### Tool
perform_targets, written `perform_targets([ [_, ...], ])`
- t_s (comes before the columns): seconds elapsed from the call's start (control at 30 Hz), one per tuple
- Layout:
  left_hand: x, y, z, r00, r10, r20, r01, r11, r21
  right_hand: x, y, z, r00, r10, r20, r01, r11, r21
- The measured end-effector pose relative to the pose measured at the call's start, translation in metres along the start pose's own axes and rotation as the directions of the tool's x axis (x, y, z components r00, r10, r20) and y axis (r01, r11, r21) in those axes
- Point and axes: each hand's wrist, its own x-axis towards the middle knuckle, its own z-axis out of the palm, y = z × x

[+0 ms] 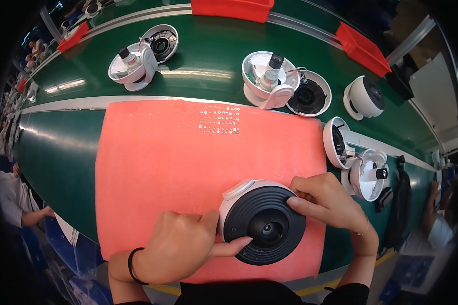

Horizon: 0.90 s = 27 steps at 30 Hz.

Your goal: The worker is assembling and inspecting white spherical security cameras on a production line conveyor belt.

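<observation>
A round security camera with a white shell and a ridged black front ring rests on the pink mat, its lens facing up. My left hand grips its left side, thumb lying on the black ring near the lens. On the upper right edge, my right hand pinches the rim with its thumb on the ring and its other fingers curled at the shell. A white rounded stand piece shows at the camera's upper left. Rows of small screws lie at the mat's far edge.
Opened camera housings stand at the far left, far middle and right. A closed white camera sits at the far right. Red bins line the back of the green table. Other people are at both sides.
</observation>
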Motion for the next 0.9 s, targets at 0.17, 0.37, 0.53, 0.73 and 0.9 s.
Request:
perform_targets([
  [0.17,-0.002,-0.009,-0.01,0.997,-0.04,0.063,0.042,0.999,-0.031,0.0,-0.019,0.014,0.942,-0.244,-0.23,0.125,0.892,-0.434],
  [0.37,-0.005,-0.014,-0.023,0.985,-0.092,0.145,0.1,0.994,-0.049,-0.001,-0.043,0.034,0.741,-0.656,-0.142,0.558,0.719,-0.414],
  [0.53,-0.01,-0.027,-0.028,0.976,-0.102,0.194,0.111,0.993,-0.036,0.009,-0.062,0.029,0.84,-0.542,0.027,0.54,0.832,-0.128],
  [0.73,-0.006,-0.041,-0.043,0.965,-0.14,0.223,0.137,0.99,0.029,0.016,-0.062,0.04,0.92,-0.289,-0.264,0.31,0.95,0.042],
  [0.9,-0.013,-0.067,-0.014,0.904,-0.087,0.42,0.367,0.662,-0.653,0.032,-0.04,0.054,0.983,0.129,0.129,-0.179,0.813,0.554],
])
